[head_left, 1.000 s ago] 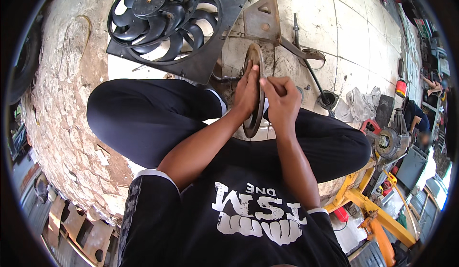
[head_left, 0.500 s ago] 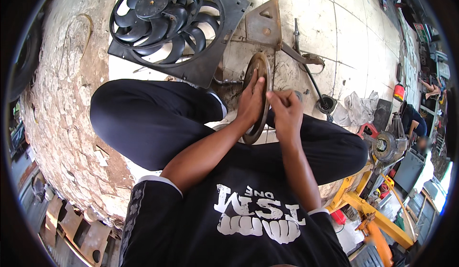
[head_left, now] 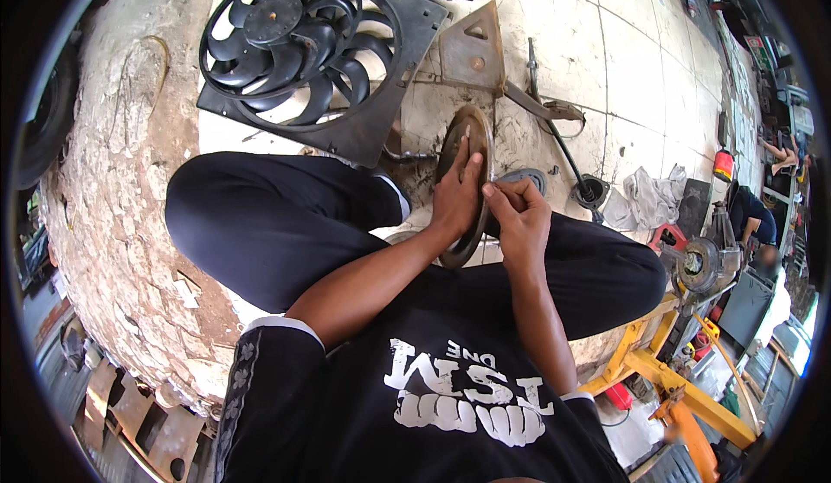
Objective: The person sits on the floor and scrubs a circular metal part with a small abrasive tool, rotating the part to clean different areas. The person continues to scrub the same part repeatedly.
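Observation:
Over my crossed legs a round, brownish, rusty-looking metal disc [head_left: 474,125] stands nearly on edge, tilted. My left hand [head_left: 459,196] holds it, fingers laid along its face and pointing up. My right hand [head_left: 521,213] is closed in a pinch, thumb and forefinger at the disc's right rim; whatever may be between those fingertips is hidden. The disc's right-facing side is mostly turned out of sight.
A black radiator fan in its shroud [head_left: 381,85] lies ahead on the tiles. Beside it are a rusty triangular bracket [head_left: 472,54], a rod with a dark flanged end [head_left: 591,190] and a grey rag [head_left: 645,197]. A yellow metal frame [head_left: 684,396] stands at right; a person bends farther off.
The disc and both hands sit slightly lower in view, and the whole scene has shifted a little. My right fingertips stay at the disc's rim, slightly lower.

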`<state>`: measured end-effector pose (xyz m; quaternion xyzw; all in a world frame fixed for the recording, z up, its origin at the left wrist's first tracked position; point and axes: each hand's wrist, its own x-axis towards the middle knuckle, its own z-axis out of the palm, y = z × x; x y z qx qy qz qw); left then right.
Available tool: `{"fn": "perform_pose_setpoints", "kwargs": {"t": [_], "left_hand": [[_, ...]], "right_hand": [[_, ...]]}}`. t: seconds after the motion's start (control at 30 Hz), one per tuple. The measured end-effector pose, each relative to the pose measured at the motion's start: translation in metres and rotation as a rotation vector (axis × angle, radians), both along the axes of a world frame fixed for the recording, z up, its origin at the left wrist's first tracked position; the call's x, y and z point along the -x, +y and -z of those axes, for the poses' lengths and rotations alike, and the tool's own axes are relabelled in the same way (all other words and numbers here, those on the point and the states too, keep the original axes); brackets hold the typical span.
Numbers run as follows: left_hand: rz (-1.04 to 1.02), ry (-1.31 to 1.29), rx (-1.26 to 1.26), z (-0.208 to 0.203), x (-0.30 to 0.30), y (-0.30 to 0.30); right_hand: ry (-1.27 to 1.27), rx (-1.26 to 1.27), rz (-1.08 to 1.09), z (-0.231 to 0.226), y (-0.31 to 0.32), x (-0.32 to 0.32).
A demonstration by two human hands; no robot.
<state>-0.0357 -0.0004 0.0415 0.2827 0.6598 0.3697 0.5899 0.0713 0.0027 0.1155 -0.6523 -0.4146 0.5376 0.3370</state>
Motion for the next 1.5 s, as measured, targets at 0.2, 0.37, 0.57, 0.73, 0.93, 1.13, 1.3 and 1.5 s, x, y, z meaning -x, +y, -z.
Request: {"fn": "perform_pose_setpoints", "kwargs": {"t": [0.2,0.37,0.57,0.73,0.93,1.13,1.3,1.5], "left_hand": [[-0.001,0.013,-0.030,0.001,0.000,-0.004],[-0.010,-0.001,-0.039,0.009,-0.003,0.000],[0.042,0.000,0.012,-0.001,-0.003,-0.001],[-0.012,0.015,-0.075,0.007,-0.001,-0.006],[-0.038,-0.103,-0.035,0.014,0.000,-0.001],[-0.113,-0.194,-0.014,0.018,-0.002,0.013],[0.020,-0.213,0.068,0.004,0.005,0.016],[0.058,-0.191,0.014,0.025,-0.004,0.017]], "right_hand": [[-0.143,-0.053,-0.019,-0.007,-0.004,0.008],[-0.065,-0.037,-0.025,-0.008,-0.020,-0.002],[-0.112,-0.174,0.018,0.000,0.013,0.005],[0.079,-0.040,0.071,0.005,-0.025,0.000],[0.606,0.364,0.150,-0.001,-0.005,-0.018],[0.523,0.280,0.198,-0.004,-0.006,-0.018],[0.956,0.305,0.174,-0.033,0.011,-0.030],[1.414,0.186,-0.078,-0.073,0.024,-0.034]]}}
